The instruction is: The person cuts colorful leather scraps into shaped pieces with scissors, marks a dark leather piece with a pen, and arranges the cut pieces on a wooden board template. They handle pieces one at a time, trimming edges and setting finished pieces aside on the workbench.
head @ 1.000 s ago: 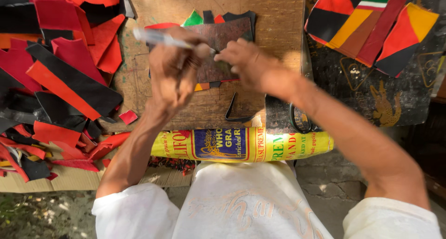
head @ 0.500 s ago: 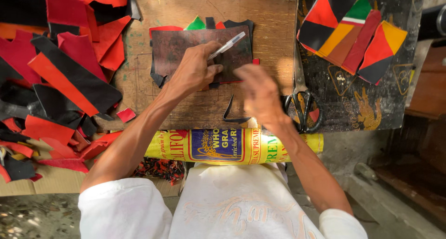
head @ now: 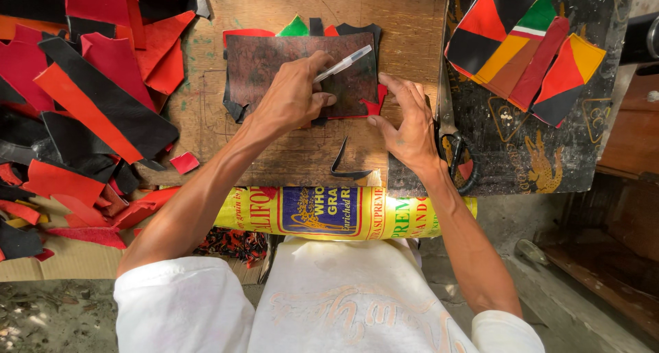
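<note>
Under the left hand (head: pixel 292 96) (pen (head: pixel 342 63) gripped) lies dark leather (head: pixel 264 65)

Your wooden board (head: pixel 302 157) and what lies on it

At the frame's centre the board carries a dark brown sheet (head: pixel 274 68) over red, green and black pieces. Below it, mid-frame, you see a curled black strip (head: pixel 347 168), and left of that a small red scrap (head: pixel 184 162). Red and black offcuts (head: pixel 103 99) spill onto the board from the left of the frame. To the right a black panel (head: pixel 522 154) bears scissors (head: pixel 456 147) and, upper right, a stack of coloured pieces (head: pixel 528 51). A yellow sack (head: pixel 316 212) runs along the board's lower edge.
</note>
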